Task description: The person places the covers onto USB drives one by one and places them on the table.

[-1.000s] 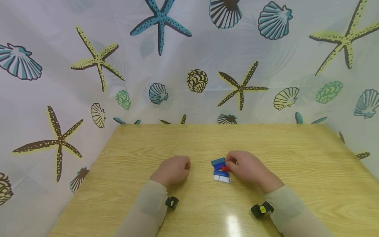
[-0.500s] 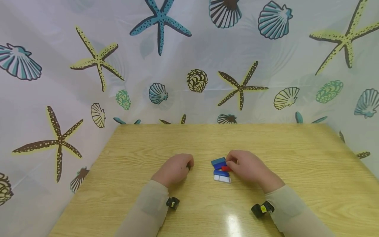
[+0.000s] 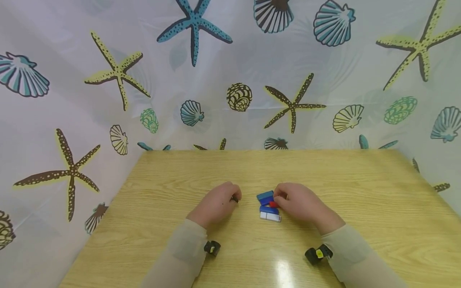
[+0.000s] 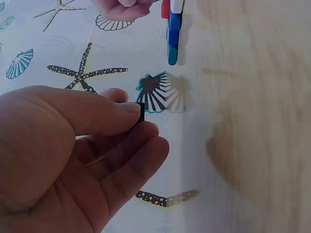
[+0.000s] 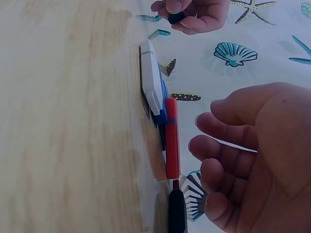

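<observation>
My left hand (image 3: 217, 203) pinches a small black piece (image 4: 142, 112) between thumb and fingertips, above the table left of a cluster of sticks. Fingers hide most of that piece, so its kind cannot be told. The cluster holds a teal-blue stick (image 3: 265, 195), a blue one (image 3: 269, 210), a white one with a cap seam (image 3: 270, 217), shaped like a USB flash drive, and a red one (image 5: 172, 141). In the right wrist view a dark stick (image 5: 178, 211) lies beyond the red end. My right hand (image 3: 299, 201) is beside the red stick, fingers loosely curled around nothing.
The sticks lie on a light wooden table (image 3: 173, 172). A pale curtain (image 3: 216, 80) printed with shells and starfish rises behind it and along both sides. Each sleeve carries a small black wrist camera (image 3: 318, 254).
My left hand has moved right and slightly away from me, toward the cluster, and the black piece in its fingers has come into sight. My right hand and the sticks stay nearly still.
</observation>
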{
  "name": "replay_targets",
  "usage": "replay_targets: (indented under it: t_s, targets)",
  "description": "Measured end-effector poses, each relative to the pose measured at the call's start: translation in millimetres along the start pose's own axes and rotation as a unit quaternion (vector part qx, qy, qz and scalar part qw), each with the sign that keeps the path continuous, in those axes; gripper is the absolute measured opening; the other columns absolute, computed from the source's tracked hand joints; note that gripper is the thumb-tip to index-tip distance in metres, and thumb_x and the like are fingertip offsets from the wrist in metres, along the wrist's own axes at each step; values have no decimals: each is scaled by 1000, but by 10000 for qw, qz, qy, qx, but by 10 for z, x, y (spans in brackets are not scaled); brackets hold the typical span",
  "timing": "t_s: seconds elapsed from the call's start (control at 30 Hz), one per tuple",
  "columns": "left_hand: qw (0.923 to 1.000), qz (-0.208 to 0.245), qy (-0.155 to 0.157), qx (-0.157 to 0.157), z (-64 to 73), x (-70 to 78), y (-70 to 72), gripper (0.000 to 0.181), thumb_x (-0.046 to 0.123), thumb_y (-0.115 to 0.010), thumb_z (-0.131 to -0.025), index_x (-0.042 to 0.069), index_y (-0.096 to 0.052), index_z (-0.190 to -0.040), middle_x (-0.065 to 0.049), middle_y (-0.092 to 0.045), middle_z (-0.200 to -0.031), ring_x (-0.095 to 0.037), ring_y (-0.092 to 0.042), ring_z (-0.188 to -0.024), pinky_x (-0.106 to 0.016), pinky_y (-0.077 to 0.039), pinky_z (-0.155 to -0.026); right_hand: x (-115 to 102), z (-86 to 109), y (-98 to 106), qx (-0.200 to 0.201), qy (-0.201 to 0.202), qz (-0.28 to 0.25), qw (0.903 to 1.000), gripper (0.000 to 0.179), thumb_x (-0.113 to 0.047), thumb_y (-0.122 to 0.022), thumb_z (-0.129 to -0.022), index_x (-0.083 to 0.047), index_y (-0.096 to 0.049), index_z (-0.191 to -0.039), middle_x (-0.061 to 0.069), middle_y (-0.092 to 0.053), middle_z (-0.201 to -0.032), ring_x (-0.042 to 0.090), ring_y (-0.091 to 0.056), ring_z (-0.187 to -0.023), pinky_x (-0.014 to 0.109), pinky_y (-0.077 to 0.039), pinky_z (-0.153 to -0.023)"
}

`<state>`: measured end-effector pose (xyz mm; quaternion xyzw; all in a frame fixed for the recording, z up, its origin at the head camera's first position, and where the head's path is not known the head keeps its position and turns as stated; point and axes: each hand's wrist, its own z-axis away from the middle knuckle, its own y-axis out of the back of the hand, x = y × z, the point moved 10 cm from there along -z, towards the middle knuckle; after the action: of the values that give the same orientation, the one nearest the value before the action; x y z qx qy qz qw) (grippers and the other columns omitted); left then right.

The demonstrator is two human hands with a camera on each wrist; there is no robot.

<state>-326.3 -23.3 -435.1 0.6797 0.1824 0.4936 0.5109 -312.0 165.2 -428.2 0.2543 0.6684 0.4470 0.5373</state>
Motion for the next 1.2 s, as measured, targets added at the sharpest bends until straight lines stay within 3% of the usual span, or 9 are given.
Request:
replay_targets:
  t_s: [0.23,0.4,0.8,0.97,1.1,1.2]
  targets:
    - [9999,47,35,-97,-22,97,-57,10,13,-63,-100,18,-68,-107,10,-59,-99,-11,-56,-90,-34,-50,-87,8,-5,-5,-11,-6,3,10000,6,-21,-64,-98,-20,-67,-94,-8,-62,-85,14,-54,-76,36,-47,-74]
    - [9992,329,-123,-212,-25,249,-115,14,21,-65,-100,19,-66,-113,13,-62,-97,-9,-58,-88,-33,-50,-85,-48,-2,-16,-141,112,-164,9997,6,-22,-65,-99,-21,-67,-93,-8,-62,-85,14,-56,-77,37,-48,-76]
    - [9978,557,-342,-147,0,429,-120,16,25,-67,-100,17,-66,-114,14,-61,-91,-7,-56,-81,-28,-49,-76,-51,7,-4,-182,143,-206,9995,5,-22,-64,-99,-21,-68,-95,-8,-61,-85,15,-55,-77,35,-47,-73]
    - [9974,637,-278,-204,0,451,-157,14,26,-66,-100,19,-66,-113,14,-61,-91,-8,-57,-82,-28,-49,-77,-33,11,-20,-212,190,296,9992,3,-15,-70,-93,-15,-68,-95,-4,-56,-83,16,-51,-74,35,-45,-69]
    - [9976,626,-180,-224,1,445,-182,13,27,-66,-101,22,-66,-113,15,-60,-91,-8,-57,-82,-28,-49,-77,-8,24,-93,-342,225,790,9960,10,-15,-76,-88,-18,-67,-91,-3,-50,-85,16,-48,-74,34,-43,-68]
    - [9975,638,-190,-215,4,443,-189,12,27,-65,-101,22,-66,-112,15,-61,-91,-8,-57,-82,-29,-49,-76,4,33,-126,-423,211,855,9952,12,-14,-77,-88,-20,-66,-90,-3,-49,-85,16,-47,-73,34,-42,-67]
